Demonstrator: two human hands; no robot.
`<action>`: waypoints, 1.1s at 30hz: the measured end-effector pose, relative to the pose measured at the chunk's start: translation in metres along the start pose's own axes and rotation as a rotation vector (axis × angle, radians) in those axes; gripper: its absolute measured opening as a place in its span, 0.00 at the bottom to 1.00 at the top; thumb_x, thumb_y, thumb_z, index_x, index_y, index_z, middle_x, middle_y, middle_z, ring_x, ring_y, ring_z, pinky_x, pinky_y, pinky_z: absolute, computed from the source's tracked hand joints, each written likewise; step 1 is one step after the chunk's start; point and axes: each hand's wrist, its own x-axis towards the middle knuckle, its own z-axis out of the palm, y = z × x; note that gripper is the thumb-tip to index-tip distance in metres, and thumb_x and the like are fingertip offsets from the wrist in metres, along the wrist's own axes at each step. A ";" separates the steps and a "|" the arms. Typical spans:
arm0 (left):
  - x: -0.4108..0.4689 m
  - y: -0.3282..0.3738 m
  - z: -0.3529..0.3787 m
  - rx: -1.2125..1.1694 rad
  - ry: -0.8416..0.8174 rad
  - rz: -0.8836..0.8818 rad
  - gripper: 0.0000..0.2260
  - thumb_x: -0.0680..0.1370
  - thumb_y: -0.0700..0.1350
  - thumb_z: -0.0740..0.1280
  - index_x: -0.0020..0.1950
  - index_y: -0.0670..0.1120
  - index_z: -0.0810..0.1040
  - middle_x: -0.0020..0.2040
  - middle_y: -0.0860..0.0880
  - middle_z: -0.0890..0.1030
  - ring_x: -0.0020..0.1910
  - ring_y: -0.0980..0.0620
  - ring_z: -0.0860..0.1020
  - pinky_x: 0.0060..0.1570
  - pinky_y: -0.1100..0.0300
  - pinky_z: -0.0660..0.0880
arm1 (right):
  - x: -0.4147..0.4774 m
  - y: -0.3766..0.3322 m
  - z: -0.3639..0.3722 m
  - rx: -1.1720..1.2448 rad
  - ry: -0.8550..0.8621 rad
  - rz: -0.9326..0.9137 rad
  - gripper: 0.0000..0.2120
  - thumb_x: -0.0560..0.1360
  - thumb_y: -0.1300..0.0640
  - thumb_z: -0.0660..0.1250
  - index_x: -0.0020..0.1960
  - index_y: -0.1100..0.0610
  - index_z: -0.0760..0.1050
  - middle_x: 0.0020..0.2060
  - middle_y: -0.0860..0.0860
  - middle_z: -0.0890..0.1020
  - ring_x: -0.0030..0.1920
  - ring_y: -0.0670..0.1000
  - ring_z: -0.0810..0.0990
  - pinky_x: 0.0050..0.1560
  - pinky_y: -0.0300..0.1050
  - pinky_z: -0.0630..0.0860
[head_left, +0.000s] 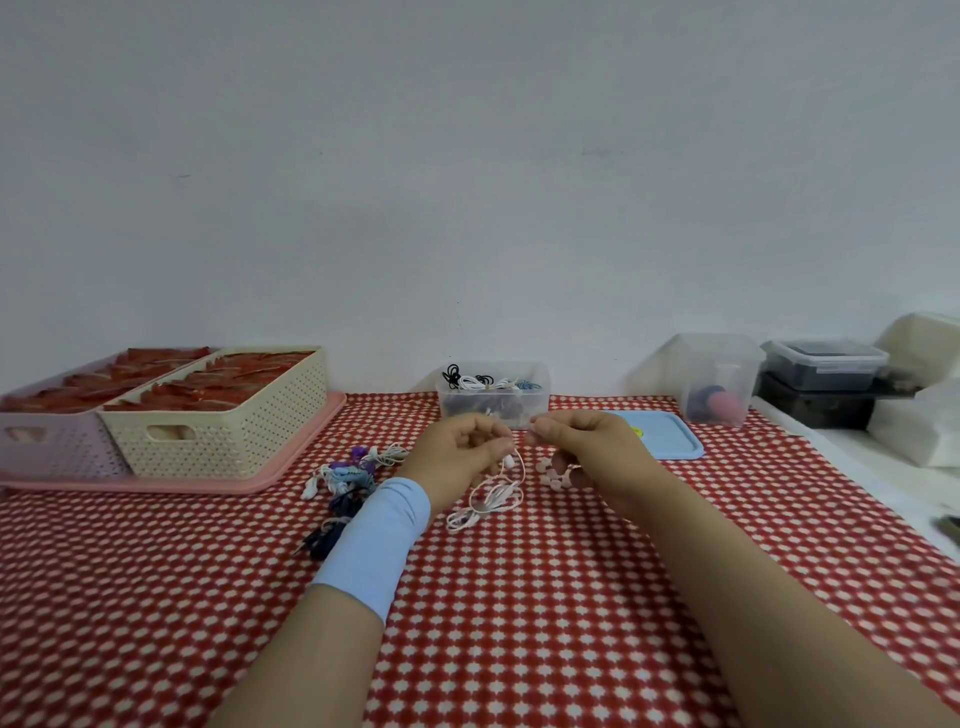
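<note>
The white earphone cable (493, 499) is held just in front of the clear box (492, 395) of cords, raised slightly above the table (519, 623). The left hand (462, 457) is closed round the cable near an earbud. The right hand (587, 452) pinches the cable at its fingertips, close to the left hand. The short span between the hands is judged to be kept taut so that the loose loops hanging below can be untangled or wound. A pile of earphones (353, 473) lies in front of the box and to its left, presumably awaiting the same handling. A bead ring (555, 473) is seen beneath the right hand; whether it is held cannot be told.
</note>
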 end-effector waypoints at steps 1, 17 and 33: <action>0.000 -0.001 0.000 -0.064 -0.001 -0.023 0.05 0.77 0.41 0.70 0.50 0.49 0.83 0.42 0.47 0.84 0.39 0.54 0.81 0.39 0.65 0.76 | 0.000 0.001 0.000 0.017 -0.039 0.022 0.05 0.78 0.57 0.70 0.50 0.57 0.83 0.45 0.52 0.87 0.28 0.47 0.74 0.26 0.37 0.65; -0.001 -0.001 0.010 -0.511 -0.059 -0.157 0.08 0.78 0.33 0.67 0.53 0.43 0.83 0.43 0.45 0.84 0.43 0.50 0.80 0.43 0.60 0.80 | 0.001 0.002 0.003 0.148 -0.181 0.112 0.09 0.78 0.57 0.69 0.55 0.57 0.84 0.40 0.48 0.83 0.31 0.46 0.74 0.26 0.36 0.62; -0.001 -0.003 0.008 -0.461 -0.099 -0.158 0.08 0.80 0.36 0.65 0.56 0.42 0.80 0.41 0.46 0.81 0.39 0.52 0.79 0.42 0.61 0.78 | 0.000 0.001 0.003 0.177 -0.207 0.147 0.07 0.78 0.58 0.68 0.51 0.55 0.85 0.41 0.51 0.84 0.31 0.47 0.76 0.23 0.35 0.64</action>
